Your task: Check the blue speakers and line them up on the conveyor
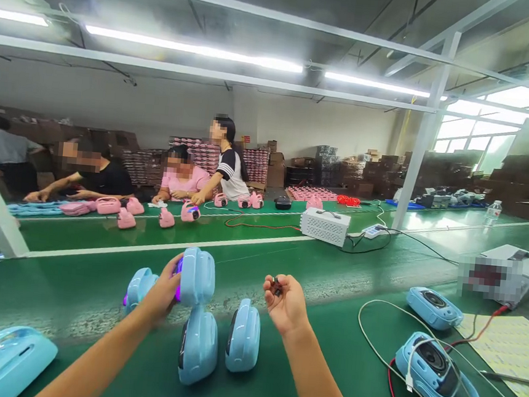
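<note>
The left hand (pixel 164 291) grasps a rounded light-blue plastic speaker shell (pixel 197 276), lifted just above the green conveyor belt (pixel 331 278), with a purple glow showing by the fingers. The right hand (pixel 285 302) is raised to the right of it, fingers curled around a small dark part (pixel 276 284). Near the held shell, three more light-blue plastic shells stand on the belt: one to the left (pixel 139 286), one just below (pixel 198 344), one beside that (pixel 243 335). On the near right lie two blue speaker units with round black grilles (pixel 435 307) (pixel 437 368), with white and red cables (pixel 389 364) looped beside them. Across the belt, on the far side, people (pixel 180 179) handle pink plastic shells (pixel 126 217); a white ventilated metal box (pixel 324 225) sits right of them.
</note>
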The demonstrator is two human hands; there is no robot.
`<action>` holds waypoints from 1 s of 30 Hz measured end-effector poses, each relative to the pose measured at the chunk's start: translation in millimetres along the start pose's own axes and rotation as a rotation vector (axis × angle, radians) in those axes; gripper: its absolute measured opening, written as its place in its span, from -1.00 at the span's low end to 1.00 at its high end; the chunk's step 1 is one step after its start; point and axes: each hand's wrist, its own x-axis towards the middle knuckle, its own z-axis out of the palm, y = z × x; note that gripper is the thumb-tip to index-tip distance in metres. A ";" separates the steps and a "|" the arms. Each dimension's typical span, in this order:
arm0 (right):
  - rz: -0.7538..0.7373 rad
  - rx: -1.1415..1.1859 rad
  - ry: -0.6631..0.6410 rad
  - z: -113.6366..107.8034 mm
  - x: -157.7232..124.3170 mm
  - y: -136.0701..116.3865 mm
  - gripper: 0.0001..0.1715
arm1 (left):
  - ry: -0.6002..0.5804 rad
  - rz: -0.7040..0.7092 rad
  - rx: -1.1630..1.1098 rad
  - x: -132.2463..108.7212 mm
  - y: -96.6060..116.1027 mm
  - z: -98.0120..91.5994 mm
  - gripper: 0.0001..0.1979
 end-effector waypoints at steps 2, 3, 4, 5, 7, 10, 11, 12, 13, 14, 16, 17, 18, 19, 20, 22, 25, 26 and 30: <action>-0.010 0.031 0.011 0.4 -2.9 -2.4 -0.71 | -0.005 -0.063 0.041 31.2 -9.3 7.2 -0.15; -0.014 0.046 0.013 0.9 -3.9 -3.0 -0.69 | -0.006 -0.086 0.062 46.2 -15.4 10.3 -0.30; -0.017 0.060 0.013 1.4 -4.4 -3.6 -0.68 | -0.016 -0.102 0.066 60.3 -22.2 13.0 -0.35; -0.019 0.072 0.012 1.8 -4.4 -4.2 -0.67 | -0.010 -0.125 0.068 73.3 -29.5 15.1 -0.37; -0.017 0.089 0.003 2.3 -2.9 -5.6 -0.69 | -0.017 -0.175 0.056 95.7 -45.1 17.9 -0.36; -0.010 0.097 0.007 1.9 0.8 -8.8 -0.74 | -0.019 -0.222 0.060 120.8 -70.4 18.8 -0.31; -0.009 0.097 0.009 1.4 2.0 -10.0 -0.76 | -0.013 -0.232 0.066 127.4 -79.1 18.4 -0.31; -0.009 0.097 0.007 0.7 3.1 -11.1 -0.78 | -0.010 -0.235 0.068 133.2 -87.4 17.8 -0.30; -0.006 0.096 0.005 -0.2 4.1 -12.2 -0.80 | -0.014 -0.238 0.068 138.2 -95.1 17.0 -0.29; -0.003 0.096 0.000 -1.1 5.1 -13.0 -0.82 | -0.021 -0.242 0.069 142.2 -101.5 16.1 -0.28; -0.002 0.089 -0.011 -2.9 7.2 -13.8 -0.83 | -0.037 -0.249 0.079 146.6 -109.2 14.4 -0.27; -0.001 0.080 -0.012 -3.7 8.4 -13.8 -0.83 | -0.040 -0.259 0.091 146.7 -109.9 13.8 -0.27; 0.000 0.071 -0.010 -4.2 9.8 -13.3 -0.84 | -0.040 -0.273 0.106 145.7 -108.6 13.4 -0.28; 0.002 0.060 -0.010 -4.6 11.2 -12.6 -0.85 | -0.038 -0.289 0.123 143.5 -105.6 13.5 -0.29; 0.005 0.051 -0.007 -4.8 12.6 -11.7 -0.86 | -0.034 -0.303 0.140 140.5 -101.3 13.9 -0.30; 0.006 0.039 -0.003 -4.9 14.7 -9.7 -0.87 | -0.036 -0.321 0.162 134.0 -91.5 15.6 -0.32; -0.009 0.020 -0.004 -4.1 15.3 -7.5 -0.85 | -0.057 -0.338 0.172 129.0 -81.9 17.2 -0.39; -0.013 0.010 -0.007 -3.7 15.0 -7.0 -0.84 | -0.063 -0.342 0.175 129.7 -81.3 16.8 -0.41; -0.027 -0.017 -0.013 -3.1 14.8 -5.6 -0.80 | -0.071 -0.329 0.193 143.1 -89.5 10.5 -0.51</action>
